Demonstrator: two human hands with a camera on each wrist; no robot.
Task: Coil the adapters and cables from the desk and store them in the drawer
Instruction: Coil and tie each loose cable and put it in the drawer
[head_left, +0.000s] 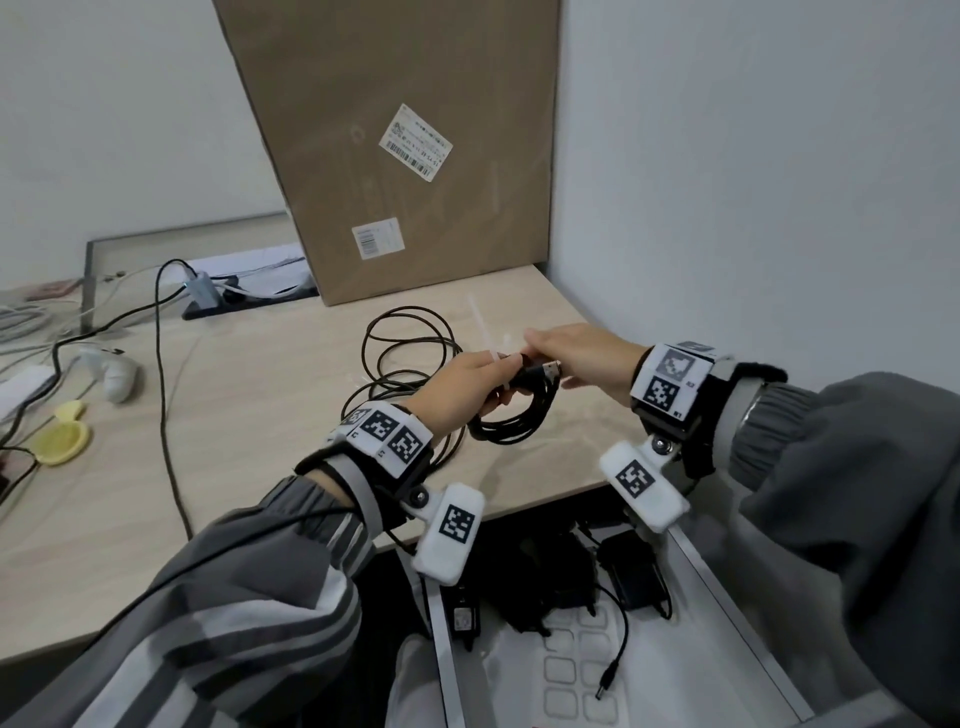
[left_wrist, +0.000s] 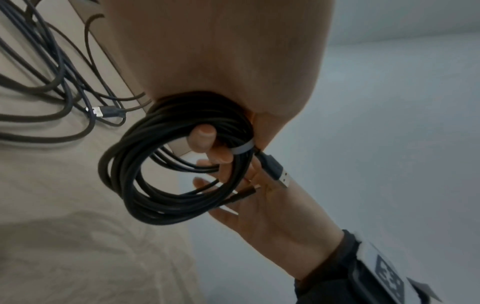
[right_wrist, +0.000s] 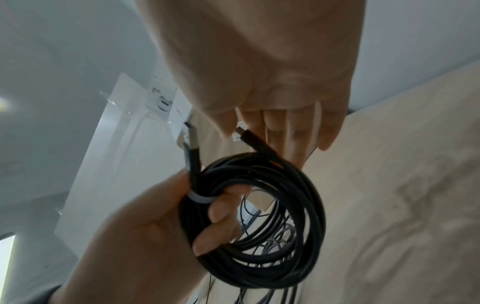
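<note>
My left hand gripped the tied coil; right fingers hung relaxed. Adapters were in the drawer; loose cables remained on the counter.

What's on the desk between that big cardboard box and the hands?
Loose loops of dark cable lie on the desk there, seen in the head view.

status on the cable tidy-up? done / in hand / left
Done: black adapters already lie in the open drawer. In hand: left hand grips a coiled black cable with a tie round it; right hand is at its plug end. Left: loose cables on the desk.
</note>
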